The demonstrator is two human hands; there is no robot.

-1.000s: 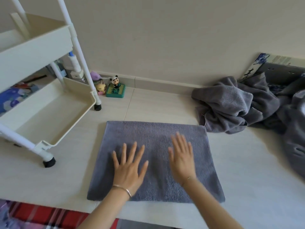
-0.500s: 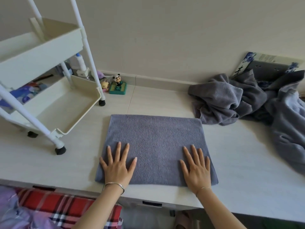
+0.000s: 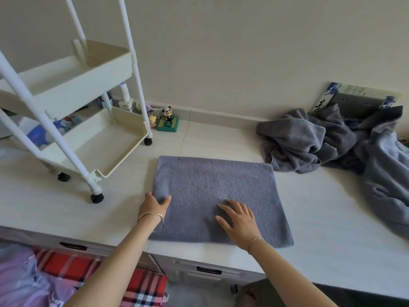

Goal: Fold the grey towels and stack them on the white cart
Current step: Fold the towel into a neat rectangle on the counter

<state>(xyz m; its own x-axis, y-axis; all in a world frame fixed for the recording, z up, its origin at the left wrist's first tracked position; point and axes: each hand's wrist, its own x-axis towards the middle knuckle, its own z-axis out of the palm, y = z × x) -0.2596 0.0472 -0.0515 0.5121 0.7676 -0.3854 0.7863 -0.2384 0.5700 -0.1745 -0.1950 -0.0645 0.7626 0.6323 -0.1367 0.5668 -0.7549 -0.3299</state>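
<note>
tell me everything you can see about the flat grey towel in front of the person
The flat grey towel is blue-grey terry cloth with a looped pile and a narrow hemmed border. It lies spread as a smooth rectangle on the pale counter, its near edge close to the counter's front edge. Its left edge is lifted slightly where the left hand grips it, thumb on top. The right hand rests flat on its near middle, fingers spread. Its far right corner reaches the crumpled grey towels; whether they touch is unclear.

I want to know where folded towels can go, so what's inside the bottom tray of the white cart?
The bottom tray of the white rolling cart shows only its bare cream floor; no towels yet. Its far left part is hidden behind the cart's posts and upper tray.
</note>
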